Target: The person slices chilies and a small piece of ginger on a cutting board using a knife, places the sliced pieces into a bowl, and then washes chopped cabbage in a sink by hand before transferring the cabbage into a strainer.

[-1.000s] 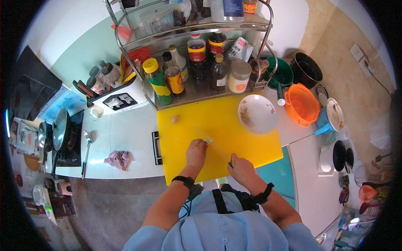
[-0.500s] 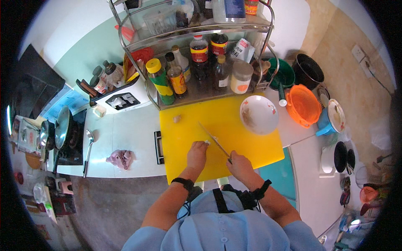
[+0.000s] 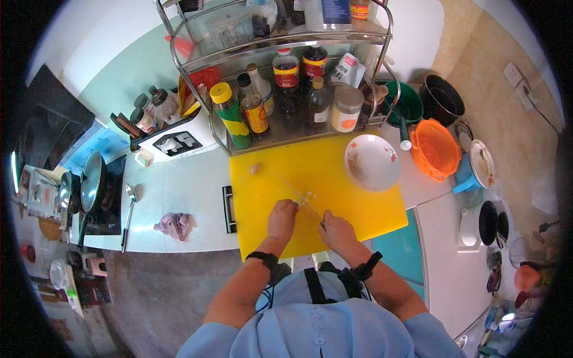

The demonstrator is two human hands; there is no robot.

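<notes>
Over the yellow cutting board (image 3: 262, 191), my right hand (image 3: 338, 231) is wrapped round the handle of a kitchen knife (image 3: 308, 206), whose blade points away and to the left. My left hand (image 3: 282, 219) is closed beside the blade, its fingertips pinching a small white piece of food, mostly hidden, that looks like garlic. Just right of the blade lie small white cut pieces (image 3: 310, 195). A pale brownish lump (image 3: 255, 169), perhaps a garlic clove or bulb, rests near the board's far left corner. A white bowl (image 3: 382, 161) with red decoration stands at the far right of the board.
Behind the board, a metal rack (image 3: 280, 143) carries several bottles and jars. Raw meat (image 3: 174, 226) and a ladle (image 3: 129, 218) lie on the white counter to the left. An orange basket (image 3: 433, 152) and a green scoop-like container (image 3: 406, 104) stand to the right.
The knife has shifted slightly left, close to my left fingertips. More white pieces show to the right of the blade. Both hands keep their hold.
</notes>
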